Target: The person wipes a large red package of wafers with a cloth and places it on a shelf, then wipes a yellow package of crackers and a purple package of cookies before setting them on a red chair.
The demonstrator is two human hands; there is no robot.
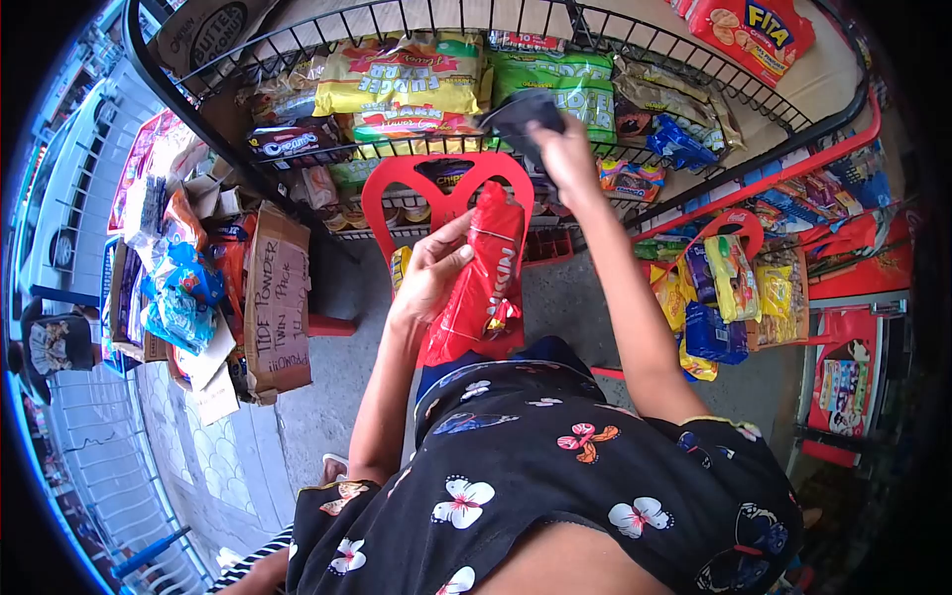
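Note:
My left hand [436,270] grips the side of a long red plastic snack pack [489,266], thumb in front. The pack stands tilted on the seat of a red plastic chair [377,203], in front of my waist. Up and to the right, my right hand [567,161] is closed on a dark cloth [526,117], which is blurred. The cloth is in front of the wire rack [416,142], overlapping a green snack bag [585,84]. Left of it, yellow Fudgee Barr bags [397,74] lie in the rack.
A cardboard box [278,297] with packets stands at the left. A red Fita bag [749,35] sits on the upper shelf. Several snack packs hang or stack at the right, around a blue pack [709,332]. Another person's arm [263,575] shows at the lower left.

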